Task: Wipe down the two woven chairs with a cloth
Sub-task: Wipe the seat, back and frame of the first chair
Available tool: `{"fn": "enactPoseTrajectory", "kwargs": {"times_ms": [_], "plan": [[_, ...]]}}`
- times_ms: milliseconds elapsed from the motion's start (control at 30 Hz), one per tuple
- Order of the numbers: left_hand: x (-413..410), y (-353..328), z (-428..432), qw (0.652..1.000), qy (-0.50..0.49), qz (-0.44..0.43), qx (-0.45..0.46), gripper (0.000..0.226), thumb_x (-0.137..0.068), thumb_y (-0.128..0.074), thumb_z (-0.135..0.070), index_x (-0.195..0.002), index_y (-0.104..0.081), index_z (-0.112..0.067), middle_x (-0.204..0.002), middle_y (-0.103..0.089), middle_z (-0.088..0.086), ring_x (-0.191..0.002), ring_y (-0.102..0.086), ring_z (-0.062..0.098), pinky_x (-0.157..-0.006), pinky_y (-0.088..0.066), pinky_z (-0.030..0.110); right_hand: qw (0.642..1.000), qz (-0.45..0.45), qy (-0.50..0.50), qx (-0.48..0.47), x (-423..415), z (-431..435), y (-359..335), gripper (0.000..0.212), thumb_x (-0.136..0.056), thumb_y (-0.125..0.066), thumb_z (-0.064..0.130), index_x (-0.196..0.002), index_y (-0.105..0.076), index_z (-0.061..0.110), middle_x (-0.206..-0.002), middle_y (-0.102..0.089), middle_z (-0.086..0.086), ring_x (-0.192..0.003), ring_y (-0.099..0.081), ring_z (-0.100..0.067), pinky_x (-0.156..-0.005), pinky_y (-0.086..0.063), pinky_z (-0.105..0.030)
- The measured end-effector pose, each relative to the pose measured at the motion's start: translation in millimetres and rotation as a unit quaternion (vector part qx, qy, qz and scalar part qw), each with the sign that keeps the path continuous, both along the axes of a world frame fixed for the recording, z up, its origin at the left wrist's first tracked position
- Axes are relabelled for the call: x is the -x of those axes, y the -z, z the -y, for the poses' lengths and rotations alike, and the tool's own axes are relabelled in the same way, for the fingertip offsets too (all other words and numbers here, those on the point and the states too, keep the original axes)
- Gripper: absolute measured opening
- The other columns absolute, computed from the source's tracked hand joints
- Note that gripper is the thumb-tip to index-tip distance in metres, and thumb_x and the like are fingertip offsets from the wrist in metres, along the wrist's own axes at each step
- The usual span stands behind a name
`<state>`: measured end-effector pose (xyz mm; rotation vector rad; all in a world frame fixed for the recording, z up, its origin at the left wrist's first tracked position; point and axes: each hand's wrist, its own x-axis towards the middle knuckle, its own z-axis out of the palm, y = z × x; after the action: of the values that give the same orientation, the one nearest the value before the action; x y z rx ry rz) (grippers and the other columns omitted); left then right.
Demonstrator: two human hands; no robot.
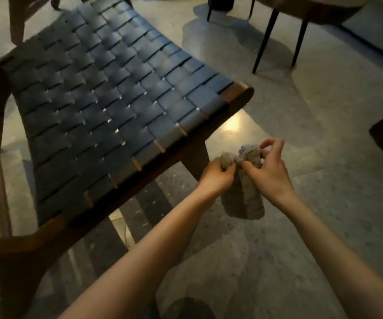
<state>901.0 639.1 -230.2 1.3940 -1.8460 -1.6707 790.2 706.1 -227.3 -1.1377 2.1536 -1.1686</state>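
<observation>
Well, both bare arms reach out over the speckled floor [324, 226], just beside the near edge of the woven chair [107, 100], and the cloth [243, 201] hangs between the hands, a bunched greyish-beige rag. The left hand [217, 177] grips one gathered top end with curled fingers. The right hand [270, 173] pinches the other top fold between thumb and forefinger, its other fingers arched above. The cloth droops from the two grips in a doubled roll, apart from the seat and, as far as I can tell, off the floor. The chair's dark straps [89, 116] cross in a checker over a curved brown wooden frame [239, 93]. Beyond stand thin black legs [278, 35] of some other furniture.
</observation>
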Motion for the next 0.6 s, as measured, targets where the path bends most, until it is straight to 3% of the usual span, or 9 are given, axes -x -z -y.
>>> {"fn": "enactPoseTrajectory", "kwargs": {"times_ms": [67,167,300,467,600], "plan": [[-2,-38,2,0.999,0.027,-0.010,-0.021,0.021,-0.097,-0.050,-0.028,-0.111,-0.059,-0.016,-0.115,-0.063,0.005,-0.104,-0.059,0.017,-0.088,-0.049,0.032,0.999,-0.006,-0.020,-0.041,4,-3,-45,0.048,-0.084,-0.065,0.026,-0.103,-0.021,0.035,-0.098,-0.062,-0.004,-0.085,-0.065,-0.024,-0.080,-0.052,-0.052],[-10,-107,9,0.999,0.046,-0.014,-0.015,0.024,-0.096,-0.052,-0.027,-0.116,-0.061,-0.018,-0.107,-0.062,-0.003,-0.101,-0.059,0.014,-0.080,-0.048,0.024,0.996,-0.028,-0.038,-0.080,5,-3,-116,0.043,-0.083,-0.063,0.025,-0.102,-0.028,0.041,-0.088,-0.063,-0.002,-0.080,-0.064,-0.025,-0.074,-0.054,-0.047],[-28,-212,14,0.998,0.061,0.001,-0.024,0.034,-0.097,-0.050,-0.028,-0.129,-0.052,-0.018,-0.124,-0.058,0.001,-0.114,-0.055,0.018,-0.094,-0.047,0.032,0.991,-0.065,-0.043,-0.106,-8,1,-219,0.021,-0.080,-0.066,0.025,-0.092,-0.050,0.033,-0.077,-0.062,0.005,-0.075,-0.063,-0.022,-0.066,-0.049,-0.032],[-77,-349,20,0.998,0.045,-0.013,-0.029,0.048,-0.098,-0.048,-0.025,-0.142,-0.030,-0.026,-0.134,-0.048,0.001,-0.123,-0.048,0.019,-0.098,-0.045,0.037,0.989,-0.020,-0.073,-0.127,-45,10,-355,0.018,-0.081,-0.065,0.018,-0.085,-0.053,0.031,-0.078,-0.062,0.001,-0.070,-0.063,-0.022,-0.062,-0.058,-0.042],[-141,-464,18,0.999,0.014,-0.040,-0.006,0.042,-0.099,-0.047,-0.020,-0.135,-0.027,-0.029,-0.136,-0.047,0.006,-0.122,-0.050,0.022,-0.102,-0.044,0.044,0.980,0.013,-0.140,-0.137,-98,17,-471,0.020,-0.084,-0.063,0.014,-0.083,-0.053,0.031,-0.081,-0.060,0.003,-0.066,-0.063,-0.013,-0.050,-0.055,-0.025]]}}
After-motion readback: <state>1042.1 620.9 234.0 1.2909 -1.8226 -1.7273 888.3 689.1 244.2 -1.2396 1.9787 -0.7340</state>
